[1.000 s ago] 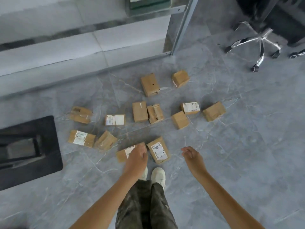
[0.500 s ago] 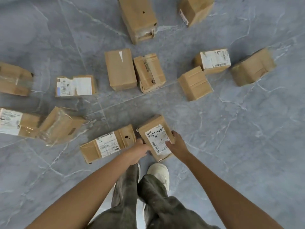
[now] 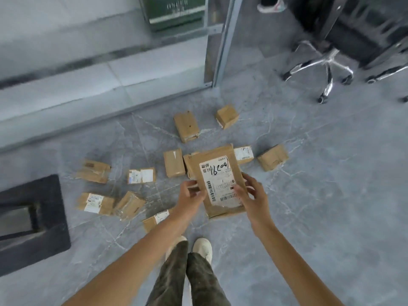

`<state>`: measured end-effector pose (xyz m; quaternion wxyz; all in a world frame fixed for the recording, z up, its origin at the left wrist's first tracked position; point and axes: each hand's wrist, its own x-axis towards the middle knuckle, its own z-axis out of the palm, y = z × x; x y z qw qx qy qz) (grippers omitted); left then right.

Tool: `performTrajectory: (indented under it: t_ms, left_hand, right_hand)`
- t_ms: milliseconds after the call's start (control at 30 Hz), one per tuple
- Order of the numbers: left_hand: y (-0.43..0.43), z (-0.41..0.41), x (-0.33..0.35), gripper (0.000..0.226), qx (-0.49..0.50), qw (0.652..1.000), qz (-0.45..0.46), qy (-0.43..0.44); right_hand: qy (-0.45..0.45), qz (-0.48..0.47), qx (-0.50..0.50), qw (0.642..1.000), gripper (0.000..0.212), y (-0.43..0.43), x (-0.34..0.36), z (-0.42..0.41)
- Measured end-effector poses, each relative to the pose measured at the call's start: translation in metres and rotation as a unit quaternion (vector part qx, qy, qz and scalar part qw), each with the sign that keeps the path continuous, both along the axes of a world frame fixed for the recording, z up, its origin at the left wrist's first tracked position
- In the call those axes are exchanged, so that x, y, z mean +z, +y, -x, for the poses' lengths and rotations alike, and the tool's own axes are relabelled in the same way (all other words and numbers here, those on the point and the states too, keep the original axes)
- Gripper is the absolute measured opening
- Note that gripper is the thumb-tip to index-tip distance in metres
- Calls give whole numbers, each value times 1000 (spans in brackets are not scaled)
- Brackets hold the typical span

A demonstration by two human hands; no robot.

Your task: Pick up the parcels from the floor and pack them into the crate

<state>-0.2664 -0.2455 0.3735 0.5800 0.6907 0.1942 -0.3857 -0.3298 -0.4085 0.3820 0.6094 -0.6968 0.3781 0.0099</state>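
A brown cardboard parcel (image 3: 217,173) with a white label marked in black pen is lifted off the floor in front of me. My left hand (image 3: 190,197) grips its left edge and my right hand (image 3: 252,195) grips its right edge. Several other brown parcels lie scattered on the grey floor, among them one (image 3: 186,126) at the back, one (image 3: 272,157) at the right and one (image 3: 141,176) at the left. A black crate (image 3: 47,226) sits on the floor at the far left, its inside mostly cut off by the frame edge.
A swivel chair with a chrome star base (image 3: 326,67) stands at the back right. A metal post (image 3: 223,40) and a low white ledge (image 3: 88,85) border the floor behind the parcels. My shoes (image 3: 202,247) are just below the held parcel.
Both hands closed on the labelled parcel and raised it off the floor. I have straightened up, so the view now takes in the ledge, chair and crate again.
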Motion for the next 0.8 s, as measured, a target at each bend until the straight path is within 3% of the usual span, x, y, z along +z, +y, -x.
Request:
performTrajectory:
  t_ms: [167, 333, 433, 533, 633, 733, 800]
  left_hand:
    - [29, -23, 182, 44, 16, 991, 7, -135]
    - [78, -23, 328, 96, 34, 972, -35, -232]
    - [116, -14, 395, 109, 71, 963, -2, -259]
    - [158, -3, 449, 95, 92, 947, 109, -288]
    - [196, 15, 491, 61, 107, 926, 177, -316]
    - [236, 38, 517, 44, 204, 899, 227, -313]
    - [262, 56, 530, 41, 267, 872, 283, -297]
  right_hand:
    - [-105, 13, 49, 993, 32, 8, 177, -32]
    - [-192, 42, 131, 972, 24, 35, 328, -49]
    - [-227, 61, 171, 957, 23, 59, 400, -49]
    - [-268, 84, 217, 935, 23, 90, 457, -41]
    - [-316, 109, 227, 915, 31, 131, 505, -26]
    - [-358, 115, 129, 917, 51, 178, 534, 1]
    - [-348, 44, 95, 932, 76, 216, 539, 28]
